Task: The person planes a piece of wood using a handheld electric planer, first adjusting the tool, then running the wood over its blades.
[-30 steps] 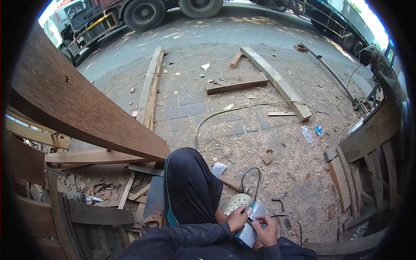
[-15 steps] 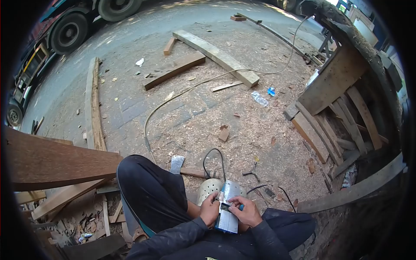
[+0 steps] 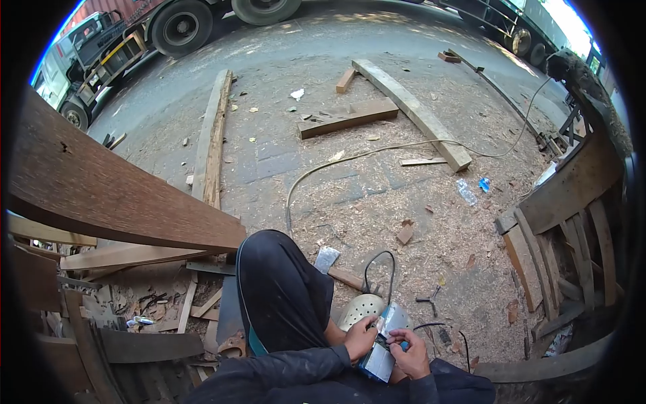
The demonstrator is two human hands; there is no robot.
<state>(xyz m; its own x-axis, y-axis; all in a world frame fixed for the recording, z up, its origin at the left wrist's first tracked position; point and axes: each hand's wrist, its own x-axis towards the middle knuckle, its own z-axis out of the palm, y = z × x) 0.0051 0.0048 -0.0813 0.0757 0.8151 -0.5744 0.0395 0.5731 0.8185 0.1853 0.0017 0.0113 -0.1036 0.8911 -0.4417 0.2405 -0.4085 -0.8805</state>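
Observation:
A metal-soled power tool (image 3: 381,361) with blue edges lies in my lap, its flat silver face up. My left hand (image 3: 361,339) is closed round its left edge near the middle. Over the dark slot across the tool, my right hand (image 3: 410,351) has its thumb and fingers bent close together; whatever they may hold is too small to make out. Just beyond the tool is a beige clog with holes (image 3: 360,310). A black cord (image 3: 381,254) loops up beside it.
A hatchet (image 3: 328,258) lies on the shavings ahead. Timber beams (image 3: 417,111) and a long cable (image 3: 363,154) are farther out. A large curved plank (image 3: 128,188) juts in at left. Curved boards (image 3: 572,182) stand at right. Trucks (image 3: 182,28) stand along the road.
The view has swung left, so the scene sits farther right and more of the left plank and trucks shows. Both hands stay at the tool; the right hand's fingers have shifted slightly.

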